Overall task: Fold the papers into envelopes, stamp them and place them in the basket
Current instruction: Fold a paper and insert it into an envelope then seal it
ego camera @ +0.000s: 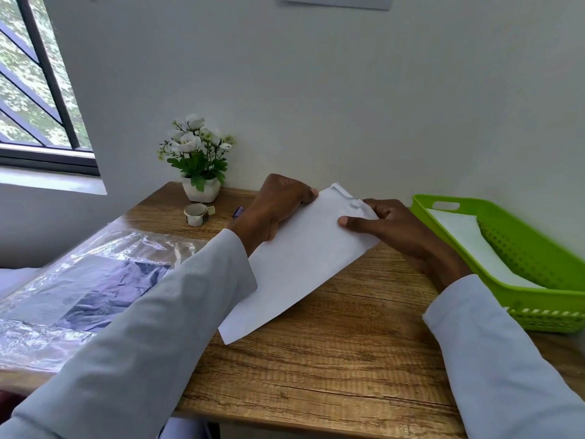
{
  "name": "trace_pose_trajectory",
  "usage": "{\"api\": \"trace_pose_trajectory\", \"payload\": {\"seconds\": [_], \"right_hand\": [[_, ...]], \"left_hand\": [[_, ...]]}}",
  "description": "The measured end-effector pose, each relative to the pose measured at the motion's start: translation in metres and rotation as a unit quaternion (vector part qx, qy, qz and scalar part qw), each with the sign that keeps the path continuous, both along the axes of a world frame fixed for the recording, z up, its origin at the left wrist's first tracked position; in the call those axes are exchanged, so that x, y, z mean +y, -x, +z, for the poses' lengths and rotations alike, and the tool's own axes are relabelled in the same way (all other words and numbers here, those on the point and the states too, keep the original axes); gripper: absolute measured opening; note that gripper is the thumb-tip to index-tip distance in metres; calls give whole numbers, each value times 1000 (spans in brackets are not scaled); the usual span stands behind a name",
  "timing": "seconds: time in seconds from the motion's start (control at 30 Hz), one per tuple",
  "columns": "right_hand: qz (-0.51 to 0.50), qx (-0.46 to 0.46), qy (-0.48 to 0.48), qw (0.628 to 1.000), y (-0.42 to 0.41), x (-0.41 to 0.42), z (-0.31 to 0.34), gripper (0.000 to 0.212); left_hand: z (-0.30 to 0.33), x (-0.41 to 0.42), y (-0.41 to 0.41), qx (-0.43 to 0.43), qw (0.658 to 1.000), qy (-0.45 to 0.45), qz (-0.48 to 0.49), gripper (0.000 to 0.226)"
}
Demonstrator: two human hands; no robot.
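Both hands pinch folded paper (297,264) above surface (332,359): left hand (278,205) at far left edge, right hand (384,226) at crumpled corner. Risk: uneven pull skews crease, tears corner. Basket (538,258) just right.

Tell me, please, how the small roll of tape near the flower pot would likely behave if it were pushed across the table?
The roll of tape looks small and hollow, so probably light. It lies flat on the wooden table, so it would likely slide, not roll. Its loose end sticks out and might catch.
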State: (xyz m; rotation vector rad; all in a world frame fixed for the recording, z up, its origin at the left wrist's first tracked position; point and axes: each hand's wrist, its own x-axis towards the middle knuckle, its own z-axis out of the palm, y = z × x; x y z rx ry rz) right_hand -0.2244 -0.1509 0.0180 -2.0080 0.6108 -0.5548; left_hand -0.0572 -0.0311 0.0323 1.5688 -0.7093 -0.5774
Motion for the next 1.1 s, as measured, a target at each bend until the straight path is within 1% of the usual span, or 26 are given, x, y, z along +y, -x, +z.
{"api": "trace_pose_trajectory", "payload": {"seconds": [0.1, 0.2, 0.3, 0.37, 0.43, 0.47, 0.57, 0.63, 0.7, 0.77, 0.83, 0.9, 1.0, 1.1], "right_hand": [[21, -16, -39, 999, 6, 1, 4, 28], [-21, -67, -43, 997, 8, 0, 6, 21], [-81, -85, 16, 993, 7, -4, 5, 10], [-99, -107, 39, 989, 6, -7, 4, 5], [-98, -142, 30, 985, 5, -7, 3, 6], [-96, -159, 23, 982, 4, -7, 4, 7], [-91, -197, 6, 976, 2, -9, 5, 8], [-78, -208, -17, 975, 0, -11, 9, 13], [-57, -211, -55, 974, -3, -12, 11, 23], [-42, -217, -104, 970, -6, -11, 9, 35], [-40, -222, -153, 962, -11, -9, 4, 38], [-47, -234, -203, 950, -15, -7, -4, 36], [-46, -235, -260, 936, -19, -6, -11, 30], [-35, -212, -264, 940, -18, -7, -14, 18]], "left_hand": [[-2, 1, -2, 3, 1000, 0, 8, 26], [-4, 0, -6, 7, 1000, 0, 19, 30], [-5, 0, -9, 23, 1000, 1, 22, 32], [-7, 0, -12, 21, 1000, -4, 16, 23], [-8, 3, -15, 16, 1000, -18, -12, 12], [-8, 5, -17, 10, 999, -30, -38, 11], [-2, 11, -22, -19, 992, -62, -111, 20], [0, 9, -25, -18, 990, -48, -128, 21], [0, 5, -25, -1, 992, -12, -129, 21], [-4, 0, -23, 40, 989, 28, -138, 25], [-11, -3, -21, 92, 983, 57, -149, 30], [-19, -7, -19, 117, 980, 74, -143, 28], [-28, -10, -15, 149, 977, 115, -101, 18], [-37, -14, -13, 182, 973, 129, -67, 16]]}}
